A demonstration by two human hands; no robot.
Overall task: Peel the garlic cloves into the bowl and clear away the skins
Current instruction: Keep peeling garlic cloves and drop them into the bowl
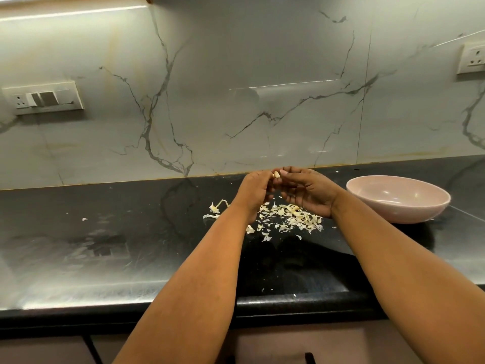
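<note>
Pinching one garlic clove (276, 175) between fingertips of left hand (256, 191) and right hand (308, 191), both raised above the black counter (105, 232), fingers curled around it. Lying under the hands, a pile of pale skins (288, 219). Standing to the right, just beside the pile, a pink bowl (398, 198); inside not clearly visible.

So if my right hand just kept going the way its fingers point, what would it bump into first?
Your right hand points left, so it meets your left hand first; both pinch the small pale garlic clove.
</note>
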